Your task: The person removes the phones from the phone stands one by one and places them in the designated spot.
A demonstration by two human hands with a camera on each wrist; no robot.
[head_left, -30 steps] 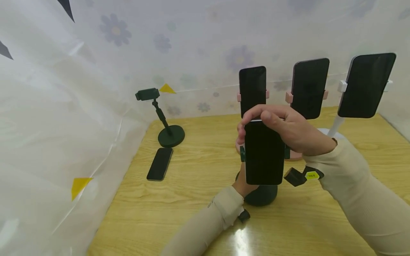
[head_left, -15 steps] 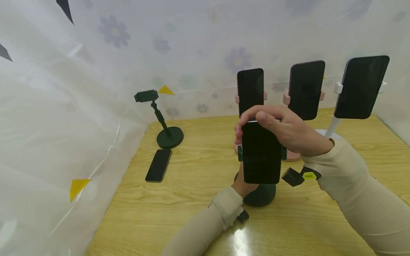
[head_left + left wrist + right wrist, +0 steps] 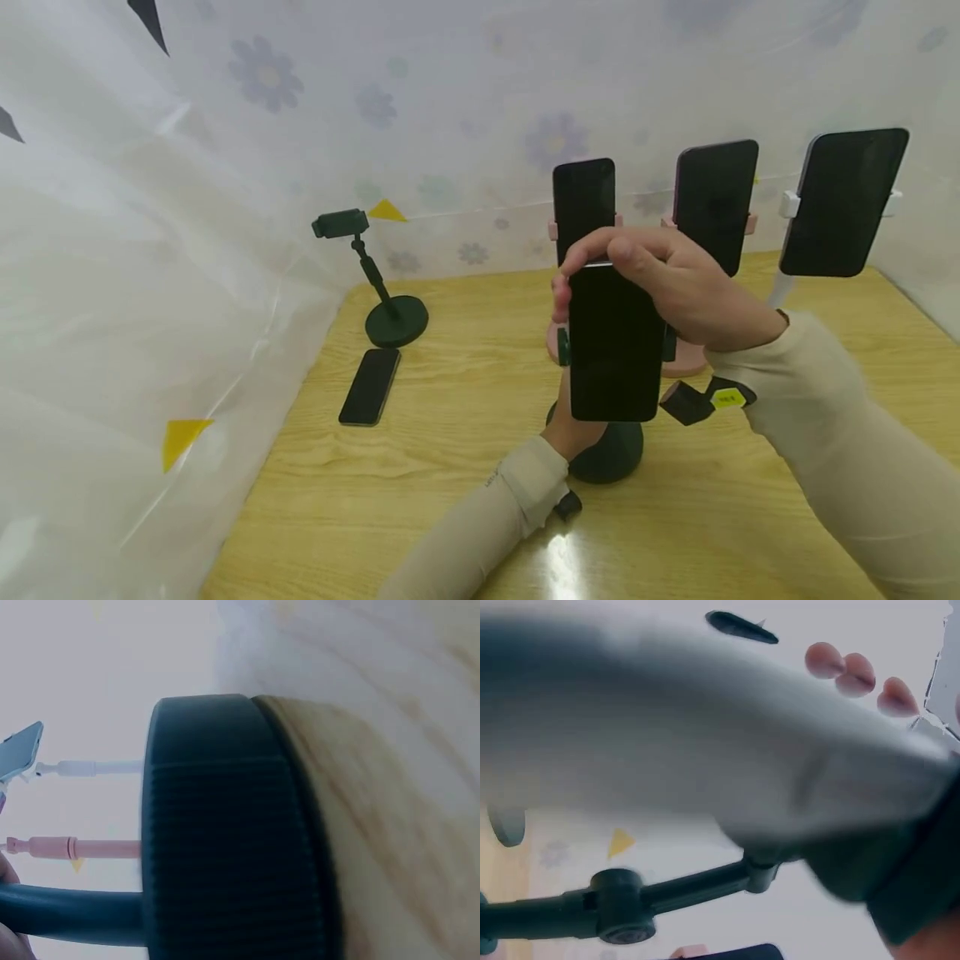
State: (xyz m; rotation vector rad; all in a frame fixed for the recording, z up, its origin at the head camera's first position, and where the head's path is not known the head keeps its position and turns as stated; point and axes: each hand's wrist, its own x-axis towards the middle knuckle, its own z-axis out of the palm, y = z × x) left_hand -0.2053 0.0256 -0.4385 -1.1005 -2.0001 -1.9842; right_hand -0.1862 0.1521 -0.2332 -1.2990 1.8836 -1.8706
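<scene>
In the head view a black phone stands upright in the clamp of a dark green stand, whose round base rests on the table. My right hand grips the phone's top, fingers bent over its upper left corner and thumb across its front. Behind the phone, my left hand is partly hidden. The left wrist view shows its fingers around the green pole, beside the ribbed base. Below a large blurred shape in the right wrist view runs the stand's jointed arm.
Another green stand, its clamp without a phone, is at the back left, with a phone lying flat before it. At the back right, three phones stand in two pink holders and a white one.
My right hand and the gripped phone have risen slightly. My left hand stays at the stand, and the head view has shifted a little.
</scene>
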